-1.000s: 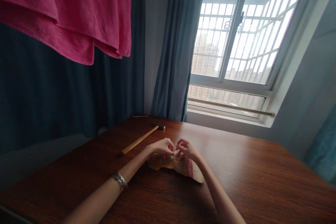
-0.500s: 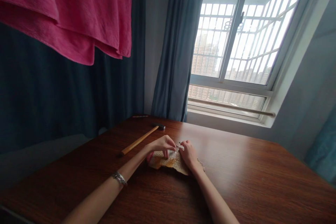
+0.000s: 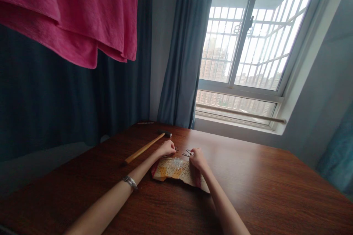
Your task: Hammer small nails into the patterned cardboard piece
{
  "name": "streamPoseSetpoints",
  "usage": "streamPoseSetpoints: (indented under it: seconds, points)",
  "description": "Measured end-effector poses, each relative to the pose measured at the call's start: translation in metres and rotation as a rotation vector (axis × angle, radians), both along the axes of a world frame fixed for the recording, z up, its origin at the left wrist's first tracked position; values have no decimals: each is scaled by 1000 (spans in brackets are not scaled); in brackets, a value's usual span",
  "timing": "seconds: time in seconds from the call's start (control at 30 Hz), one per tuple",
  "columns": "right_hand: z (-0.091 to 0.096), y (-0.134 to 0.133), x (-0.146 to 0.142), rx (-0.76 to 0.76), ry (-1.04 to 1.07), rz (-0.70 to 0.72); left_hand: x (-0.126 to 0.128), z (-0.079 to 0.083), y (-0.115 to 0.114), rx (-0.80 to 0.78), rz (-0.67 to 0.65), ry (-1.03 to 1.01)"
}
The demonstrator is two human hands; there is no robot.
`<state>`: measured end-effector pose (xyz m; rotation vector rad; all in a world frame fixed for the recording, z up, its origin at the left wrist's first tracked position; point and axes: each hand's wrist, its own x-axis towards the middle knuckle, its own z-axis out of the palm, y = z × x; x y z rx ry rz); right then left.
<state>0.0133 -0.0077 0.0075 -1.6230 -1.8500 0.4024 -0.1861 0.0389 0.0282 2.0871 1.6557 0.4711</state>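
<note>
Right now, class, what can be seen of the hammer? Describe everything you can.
The hammer has a straight, yellowish-brown handle, seemingly wooden, and a dark, apparently metal head with a paler end. It lies on the brown wood-grain tabletop, head farthest away, handle slanting back leftward, near the left hand but apart from it.

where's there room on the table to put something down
The widest bare patch of table runs from the right arm to its right edge. Another lies between the hammer, left arm and left edge; a smaller one between the arms, nearer than the patterned sheet. It's crowded where the left hand, right hand, thin pieces and that sheet cluster.
</note>
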Motion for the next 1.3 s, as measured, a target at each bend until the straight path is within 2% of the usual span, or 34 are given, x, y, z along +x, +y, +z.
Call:
streamPoseSetpoints:
  seconds: [0.17,0.27,0.4,0.47,0.53,0.67,0.8,0.93,1.03,1.17,1.3]
  points:
    - [2,9,-14,-68,138,224,11,3,1,-64,-174,-95]
    - [8,9,-10,-72,199,268,7,5,1,-128,-263,-142]
    - [16,1,14,-38,216,222,-7,12,-7,49,-276,-114]
    - [19,-10,30,-40,194,226,-15,17,-16,51,-349,-90]
    - [22,-25,45,-64,133,271,-24,22,-29,-20,-446,-44]
    - [24,-56,63,-51,-146,339,-35,30,-61,-74,-532,28]
    - [21,-73,58,99,-303,126,-40,38,-88,-61,-543,59]
    - [16,-76,53,226,-319,-18,-46,44,-101,-55,-470,124]
    - [9,-74,65,269,-193,-36,-51,44,-101,-42,-430,102]
    - [-4,-73,89,219,-4,-27,-52,39,-98,-4,-384,65]
    - [-13,-85,94,209,7,59,-40,38,-103,37,-353,62]
